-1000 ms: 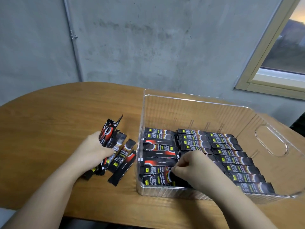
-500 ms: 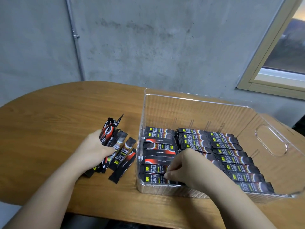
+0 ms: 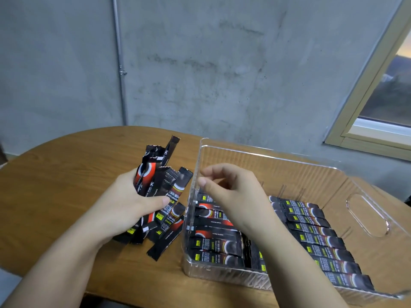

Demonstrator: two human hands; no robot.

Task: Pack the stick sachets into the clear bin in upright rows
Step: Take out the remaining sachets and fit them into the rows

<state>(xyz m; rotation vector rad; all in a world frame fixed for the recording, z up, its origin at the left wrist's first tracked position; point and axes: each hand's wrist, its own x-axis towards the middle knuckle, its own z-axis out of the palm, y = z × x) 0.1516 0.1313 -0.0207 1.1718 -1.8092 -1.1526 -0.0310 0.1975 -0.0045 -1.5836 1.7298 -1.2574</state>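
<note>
My left hand [image 3: 124, 203] grips a bunch of black-and-red stick sachets [image 3: 155, 174], fanned upward, on the table left of the clear bin [image 3: 367, 181]. One loose sachet [image 3: 165, 240] lies flat by the bin's near left corner. Inside the bin, several sachets [image 3: 311, 236] lie in rows along the bottom. My right hand [image 3: 235, 194] hovers above the bin's left rows, near its left wall. Its fingers are loosely curled and hold nothing.
The bin stands on a rounded wooden table [image 3: 55, 174] near its front edge. A grey concrete wall with a thin pipe [image 3: 119, 63] rises behind. A window frame [image 3: 367, 107] sits at the right.
My right hand has lifted out of the bin's near left corner, leaving a sachet there, and moved up toward the left wall. The left hand's bunch has tilted more upright.
</note>
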